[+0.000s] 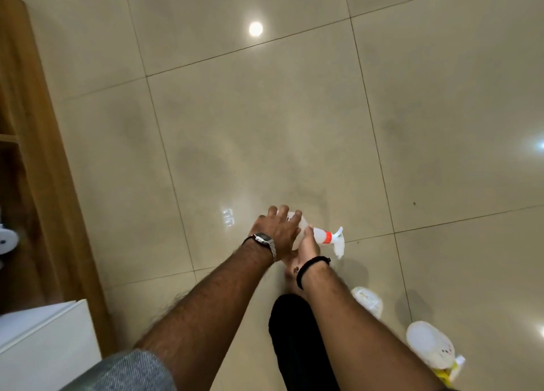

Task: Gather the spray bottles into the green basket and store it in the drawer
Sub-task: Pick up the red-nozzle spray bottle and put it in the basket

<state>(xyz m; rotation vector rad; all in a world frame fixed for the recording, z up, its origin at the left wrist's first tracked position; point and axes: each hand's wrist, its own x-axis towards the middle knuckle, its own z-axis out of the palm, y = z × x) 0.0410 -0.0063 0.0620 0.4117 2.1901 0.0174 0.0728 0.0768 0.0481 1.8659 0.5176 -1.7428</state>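
Holding: the spray bottle [316,234] is gripped by both hands above the tiled floor [265,119], lying roughly level with its nozzle pointing away from the wooden cabinet [38,143].
Left hand [276,231]: laid over the base end of the spray bottle, fingers spread and only loosely curved; a metal wristwatch [263,241] is worn on this wrist.
Right hand [306,247]: curled under and around the body of the spray bottle; a dark cord band [309,268] is worn on this wrist.
Hidden: most of the spray bottle body is covered by the two hands; only the neck, trigger head and a strip of the base are seen.
Cut off: the wooden cabinet is cropped at the frame edge, well apart from the spray bottle; its shelf contents cannot be made out.
Materials: the spray bottle is pale translucent plastic with an orange collar and a white trigger head; the tiled floor is glossy beige with thin dark joints and lamp reflections.
Nearby: two other pale bottles [369,300] [431,346] lie on the tiled floor on the nozzle side of the spray bottle, nearer the person; both are blurred, and the second is partly cut off.
Other: a white panel [44,340] is seen beside the wooden cabinet; a dark trouser leg [294,340] is seen below the spray bottle.
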